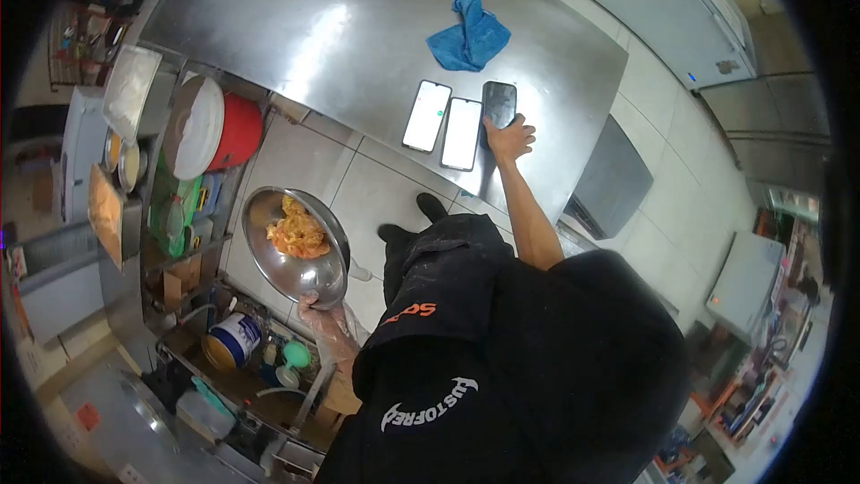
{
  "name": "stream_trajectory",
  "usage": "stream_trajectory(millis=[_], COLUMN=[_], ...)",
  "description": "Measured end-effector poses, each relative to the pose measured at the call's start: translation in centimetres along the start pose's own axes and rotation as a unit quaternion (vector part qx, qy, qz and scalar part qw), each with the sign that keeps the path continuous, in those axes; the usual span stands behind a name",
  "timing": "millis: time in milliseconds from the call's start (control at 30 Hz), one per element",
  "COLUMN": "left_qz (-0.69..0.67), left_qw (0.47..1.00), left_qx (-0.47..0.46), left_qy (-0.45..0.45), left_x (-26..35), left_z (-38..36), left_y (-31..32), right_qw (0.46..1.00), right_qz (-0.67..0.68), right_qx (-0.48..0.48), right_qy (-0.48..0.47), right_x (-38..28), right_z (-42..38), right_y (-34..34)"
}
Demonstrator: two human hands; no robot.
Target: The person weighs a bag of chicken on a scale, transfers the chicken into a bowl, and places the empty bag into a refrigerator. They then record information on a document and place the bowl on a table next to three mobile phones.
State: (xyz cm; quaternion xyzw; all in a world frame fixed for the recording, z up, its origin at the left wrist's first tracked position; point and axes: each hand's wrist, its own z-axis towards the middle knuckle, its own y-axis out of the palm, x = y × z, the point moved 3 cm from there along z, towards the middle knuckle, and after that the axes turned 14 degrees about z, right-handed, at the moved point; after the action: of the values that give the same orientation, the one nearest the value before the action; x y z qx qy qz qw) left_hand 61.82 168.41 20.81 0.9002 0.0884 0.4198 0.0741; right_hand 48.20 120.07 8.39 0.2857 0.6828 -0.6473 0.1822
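My left hand, in a clear plastic glove, grips the rim of a steel mixing bowl. The bowl is tilted, and orange-yellow coated food pieces, perhaps raw marinated chicken, lie in it. On the steel table my bare right hand is closed around the lower end of a dark-screened smartphone, thumb on its left side. Left of it lie two phones with lit white screens, a nearer phone and a farther-left phone. A crumpled blue cloth rests above them.
Shelving on the left holds a red tub with a white lid and a green tray. Below are a blue-and-white bucket and a green-topped item. A dark grey panel stands past the table's right edge. White chest freezers line the back right.
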Motion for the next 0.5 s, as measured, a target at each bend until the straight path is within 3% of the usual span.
stream_trajectory(millis=[67, 100, 133, 167, 300, 367, 400, 500], left_qz=[0.009, 0.015, 0.041, 0.045, 0.115, 0.180, 0.168, 0.195], left_qw=[1.000, 1.000, 0.999, 0.998, 0.983, 0.976, 0.966, 0.947], left_qx=[-0.011, -0.012, 0.008, 0.002, -0.114, -0.099, -0.175, -0.241], left_qy=[-0.013, -0.019, -0.026, -0.032, -0.083, -0.074, -0.086, -0.085], left_x=[1.6, 2.6, 2.6, 3.5, 7.9, 9.7, 10.1, 11.5], left_z=[2.5, 3.4, 6.0, 7.4, 12.1, 13.2, 14.8, 18.3], left_y=[1.9, 2.8, 1.3, 1.2, 7.1, 9.2, 10.3, 11.9], right_qw=[0.992, 0.992, 0.967, 0.906, 0.685, 0.655, 0.663, 0.695], right_qz=[0.013, 0.008, 0.116, 0.219, 0.294, 0.197, 0.196, 0.250], right_qx=[0.087, 0.091, 0.021, -0.049, -0.446, -0.394, -0.383, -0.345], right_qy=[-0.086, -0.084, -0.227, -0.359, -0.496, -0.614, -0.613, -0.579], right_x=[-1.3, -2.7, -5.0, -7.2, -16.6, -18.5, -19.4, -21.8], right_z=[-1.0, -2.0, -3.4, -5.5, -16.6, -20.4, -21.6, -23.0], right_y=[-0.6, -1.2, -1.7, -2.1, 0.1, -0.1, 0.2, 2.2])
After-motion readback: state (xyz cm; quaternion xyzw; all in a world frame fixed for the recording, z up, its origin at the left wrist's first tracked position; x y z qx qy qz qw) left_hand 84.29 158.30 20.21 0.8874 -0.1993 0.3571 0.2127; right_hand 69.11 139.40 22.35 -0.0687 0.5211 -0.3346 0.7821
